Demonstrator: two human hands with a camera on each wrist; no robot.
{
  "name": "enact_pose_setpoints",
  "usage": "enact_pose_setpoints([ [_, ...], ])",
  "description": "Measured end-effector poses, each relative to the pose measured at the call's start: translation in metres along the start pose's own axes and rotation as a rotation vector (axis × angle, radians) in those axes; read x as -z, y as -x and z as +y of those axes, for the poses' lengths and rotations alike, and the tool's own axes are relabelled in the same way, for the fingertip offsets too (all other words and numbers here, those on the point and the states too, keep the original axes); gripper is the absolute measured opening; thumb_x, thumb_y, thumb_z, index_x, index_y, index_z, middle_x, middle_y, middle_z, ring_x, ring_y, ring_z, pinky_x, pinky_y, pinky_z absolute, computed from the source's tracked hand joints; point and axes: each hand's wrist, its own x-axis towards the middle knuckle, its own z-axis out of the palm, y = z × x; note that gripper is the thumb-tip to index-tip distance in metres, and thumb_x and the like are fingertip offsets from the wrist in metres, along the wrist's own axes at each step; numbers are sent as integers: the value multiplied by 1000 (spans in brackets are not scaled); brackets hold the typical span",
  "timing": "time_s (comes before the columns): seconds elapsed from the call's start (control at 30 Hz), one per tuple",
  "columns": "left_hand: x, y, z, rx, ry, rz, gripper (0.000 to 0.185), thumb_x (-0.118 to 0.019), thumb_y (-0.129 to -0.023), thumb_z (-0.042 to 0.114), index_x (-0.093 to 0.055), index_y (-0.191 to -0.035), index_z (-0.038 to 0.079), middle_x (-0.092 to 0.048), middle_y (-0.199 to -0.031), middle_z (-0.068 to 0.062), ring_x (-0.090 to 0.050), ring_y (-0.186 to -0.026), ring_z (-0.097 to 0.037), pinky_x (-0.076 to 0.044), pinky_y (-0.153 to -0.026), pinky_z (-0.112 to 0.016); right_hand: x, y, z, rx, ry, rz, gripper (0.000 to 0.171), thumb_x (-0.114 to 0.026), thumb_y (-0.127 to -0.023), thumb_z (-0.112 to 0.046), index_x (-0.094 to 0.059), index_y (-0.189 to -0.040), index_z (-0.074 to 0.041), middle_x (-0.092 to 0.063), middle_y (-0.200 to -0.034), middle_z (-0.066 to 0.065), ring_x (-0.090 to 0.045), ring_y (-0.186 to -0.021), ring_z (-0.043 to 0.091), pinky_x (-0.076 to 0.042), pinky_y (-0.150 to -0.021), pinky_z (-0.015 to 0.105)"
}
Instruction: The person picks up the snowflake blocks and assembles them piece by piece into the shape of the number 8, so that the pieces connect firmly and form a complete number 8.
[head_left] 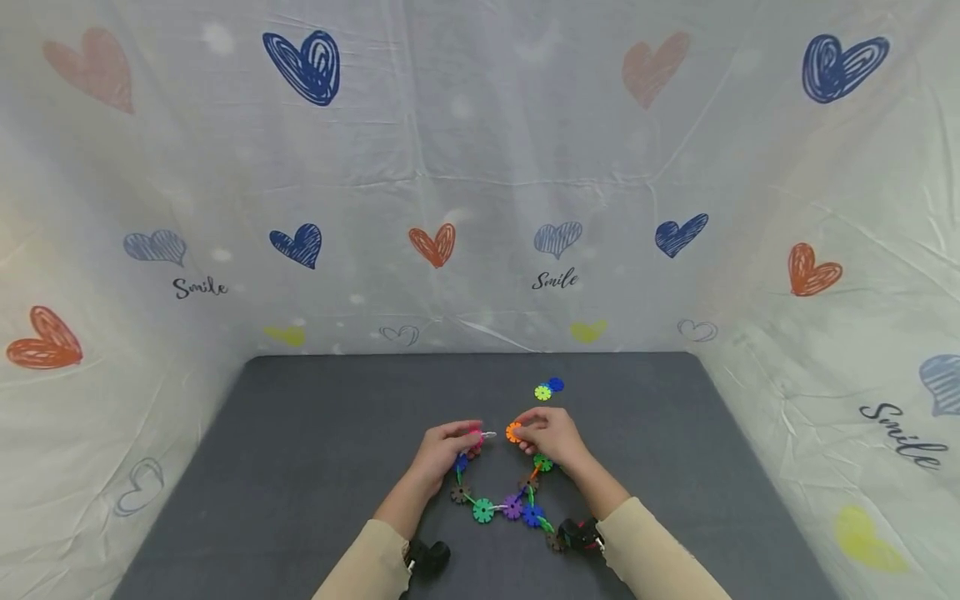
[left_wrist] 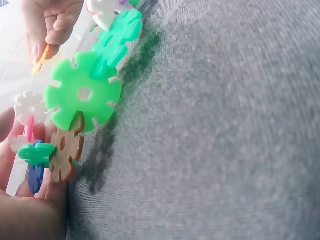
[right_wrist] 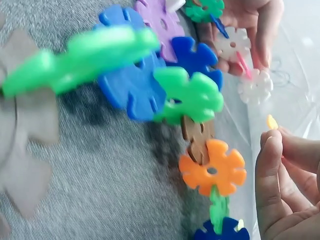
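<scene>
My left hand [head_left: 442, 454] grips the upper left end of a chain of slotted plastic snowflake discs. A pink disc [head_left: 475, 437] is at those fingers, with a white disc [head_left: 491, 434] slotted into it and pointing right. My right hand [head_left: 557, 439] pinches a single orange disc [head_left: 513, 432] between thumb and fingers, a small gap away from the white one. Below both hands the chain curves through a green disc [head_left: 483, 511], a purple disc [head_left: 513, 507] and a blue disc [head_left: 533, 516]. In the left wrist view, a bright green disc [left_wrist: 82, 92] joins a brown disc [left_wrist: 66, 155].
Beyond my right hand lie a yellow-green disc [head_left: 543, 392] and a blue disc [head_left: 556, 384] on the dark grey table [head_left: 337, 433]. A chain branch runs to a brown disc [head_left: 554, 542] near the right wrist's black strap camera [head_left: 577, 533]. A heart-printed curtain [head_left: 480, 167] surrounds the table.
</scene>
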Motion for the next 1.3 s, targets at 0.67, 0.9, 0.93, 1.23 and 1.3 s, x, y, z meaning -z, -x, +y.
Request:
enact_pose_setpoints([
  [0.67, -2, 0, 0, 4, -58, 34, 33, -79, -88, 34, -78, -108, 7, -74, -93, -9, -66, -82, -19, -54, -75, -30, -18, -7, 3, -9, 8, -13, 16, -74, -91, -8, -73, -104, 1, -75, -81, 16, -70, -63, 19, -61, -62, 36],
  [0.9, -1, 1, 1, 8, -56, 33, 33, -80, -88, 33, -78, -106, 6, -74, -92, -9, -66, -81, -19, -54, -75, -31, -18, -7, 2, 35, 54, -11, 12, -76, -90, -9, -76, -99, -2, -75, -77, 8, -71, -66, 23, -59, -62, 34],
  [0.93, -1, 1, 1, 8, -56, 33, 33, -80, -88, 33, -78, -106, 6, -74, -93, -9, -66, -81, -19, -54, -75, -31, -17, -7, 2, 51, 64, -12, 12, -76, -90, -10, -77, -99, -2, -75, -76, 7, -70, -66, 23, -59, -61, 34],
  [1.23, -2, -1, 0, 16, -36, 36, 33, -80, -87, 33, -78, -106, 6, -74, -93, -8, -67, -81, -18, -55, -76, -32, -18, -7, 4, 54, 70, 17, 11, -76, -91, -12, -78, -97, -4, -75, -76, 6, -69, -64, 23, -58, -60, 34],
  [1.3, -1, -1, -1, 14, -35, 37, 34, -80, -87, 33, -78, -106, 5, -74, -92, -8, -67, -80, -17, -55, -76, -32, -18, -7, 5, 58, 74, 20, 11, -76, -91, -13, -78, -97, -4, -75, -77, 6, -69, -64, 23, -58, -60, 34],
])
